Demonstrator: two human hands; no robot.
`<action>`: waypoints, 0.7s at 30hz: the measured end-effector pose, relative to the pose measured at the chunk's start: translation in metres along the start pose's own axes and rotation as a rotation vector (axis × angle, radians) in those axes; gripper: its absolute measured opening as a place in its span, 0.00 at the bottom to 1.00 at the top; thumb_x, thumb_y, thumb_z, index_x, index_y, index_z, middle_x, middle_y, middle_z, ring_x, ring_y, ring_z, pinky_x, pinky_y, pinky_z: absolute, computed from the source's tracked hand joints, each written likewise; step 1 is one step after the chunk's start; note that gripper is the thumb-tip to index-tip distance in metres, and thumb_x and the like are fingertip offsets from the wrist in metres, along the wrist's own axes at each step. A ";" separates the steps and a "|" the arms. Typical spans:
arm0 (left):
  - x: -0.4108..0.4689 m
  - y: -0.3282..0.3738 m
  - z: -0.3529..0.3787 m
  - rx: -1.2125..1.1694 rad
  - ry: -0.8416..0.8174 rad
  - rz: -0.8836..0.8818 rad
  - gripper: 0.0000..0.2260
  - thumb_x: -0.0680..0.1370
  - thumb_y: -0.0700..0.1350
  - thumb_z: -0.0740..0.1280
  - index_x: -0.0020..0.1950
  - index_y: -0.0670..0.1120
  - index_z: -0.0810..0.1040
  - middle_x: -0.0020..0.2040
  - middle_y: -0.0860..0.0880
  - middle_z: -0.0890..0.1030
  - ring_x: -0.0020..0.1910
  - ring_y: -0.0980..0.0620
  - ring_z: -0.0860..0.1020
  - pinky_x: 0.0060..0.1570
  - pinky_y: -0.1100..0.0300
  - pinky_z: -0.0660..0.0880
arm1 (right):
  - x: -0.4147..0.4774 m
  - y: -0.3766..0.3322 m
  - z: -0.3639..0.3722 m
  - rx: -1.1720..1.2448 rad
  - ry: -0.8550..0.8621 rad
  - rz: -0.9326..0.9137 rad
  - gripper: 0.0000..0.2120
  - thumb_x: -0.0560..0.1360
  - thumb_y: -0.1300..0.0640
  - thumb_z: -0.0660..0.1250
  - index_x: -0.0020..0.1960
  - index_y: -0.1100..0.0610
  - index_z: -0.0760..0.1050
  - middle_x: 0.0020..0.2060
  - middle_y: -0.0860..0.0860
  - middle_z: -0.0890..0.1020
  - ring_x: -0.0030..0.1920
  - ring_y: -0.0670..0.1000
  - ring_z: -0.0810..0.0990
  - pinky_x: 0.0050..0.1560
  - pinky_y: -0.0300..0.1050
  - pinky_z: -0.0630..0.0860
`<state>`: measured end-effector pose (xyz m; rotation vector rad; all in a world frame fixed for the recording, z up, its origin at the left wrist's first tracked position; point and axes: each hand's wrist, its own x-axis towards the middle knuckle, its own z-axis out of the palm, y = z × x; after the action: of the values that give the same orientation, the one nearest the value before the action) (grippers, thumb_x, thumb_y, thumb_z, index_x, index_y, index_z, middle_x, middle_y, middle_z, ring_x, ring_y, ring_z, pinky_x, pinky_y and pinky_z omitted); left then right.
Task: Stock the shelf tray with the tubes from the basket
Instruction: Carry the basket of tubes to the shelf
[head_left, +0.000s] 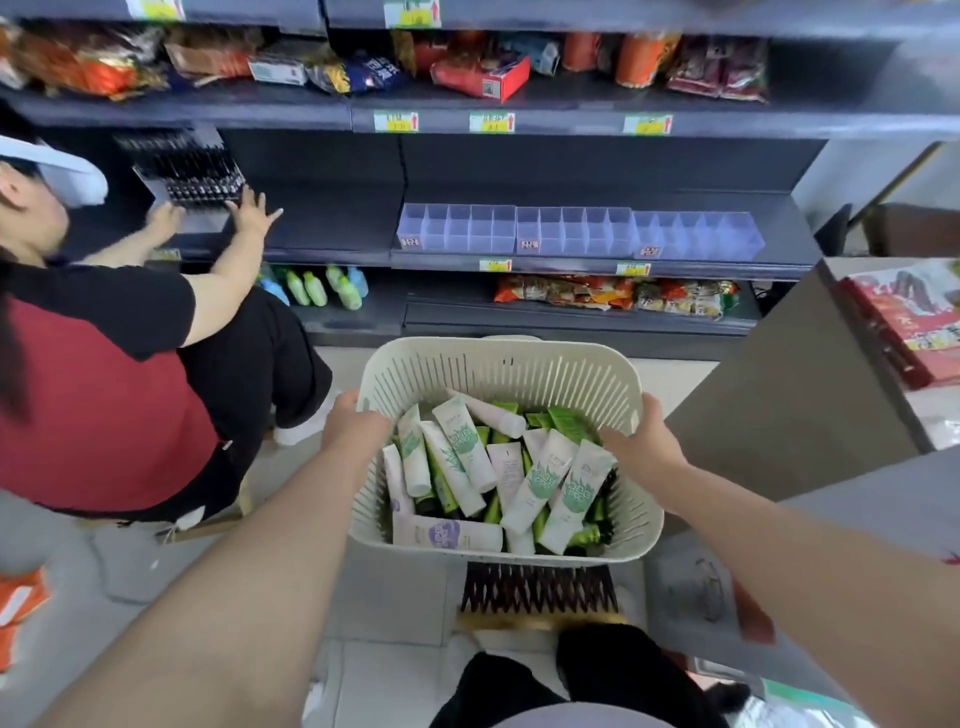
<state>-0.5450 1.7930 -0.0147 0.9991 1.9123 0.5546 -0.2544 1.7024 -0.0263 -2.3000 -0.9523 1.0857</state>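
The cream slotted plastic basket (498, 374) is held by both side rims — the left hand (353, 422) and right hand (644, 441) are curled over them, likely to keep it level. The white-and-green soft tubes (462, 457) are piled inside. The clear divided plastic shelf tray (571, 231) ahead is not yet filled.

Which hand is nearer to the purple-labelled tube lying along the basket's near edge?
Left. The left hand grips the basket rim on the side of the purple-labelled tube; the right hand grips the opposite rim, farther off.
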 end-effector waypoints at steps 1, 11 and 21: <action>0.005 0.004 -0.002 0.010 -0.007 0.011 0.20 0.76 0.39 0.66 0.68 0.48 0.71 0.57 0.46 0.76 0.52 0.45 0.74 0.57 0.50 0.74 | 0.001 -0.002 0.003 0.014 0.003 0.008 0.32 0.78 0.54 0.62 0.76 0.51 0.47 0.50 0.55 0.74 0.37 0.53 0.76 0.30 0.43 0.71; 0.039 0.033 0.006 0.042 -0.008 0.007 0.18 0.76 0.36 0.65 0.65 0.47 0.72 0.53 0.47 0.76 0.51 0.45 0.73 0.55 0.51 0.73 | 0.029 -0.019 0.007 0.089 -0.032 0.025 0.30 0.78 0.55 0.61 0.75 0.52 0.49 0.50 0.54 0.74 0.37 0.51 0.75 0.35 0.47 0.74; 0.068 0.071 0.047 -0.059 0.079 -0.100 0.22 0.74 0.37 0.65 0.68 0.49 0.71 0.57 0.45 0.78 0.55 0.42 0.77 0.49 0.52 0.73 | 0.113 -0.055 -0.037 0.089 -0.097 -0.060 0.26 0.78 0.56 0.62 0.73 0.53 0.55 0.48 0.50 0.70 0.38 0.47 0.71 0.40 0.48 0.74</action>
<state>-0.4944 1.8889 -0.0231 0.8500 1.9917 0.5963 -0.1955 1.8191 -0.0266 -2.1509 -0.9830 1.1986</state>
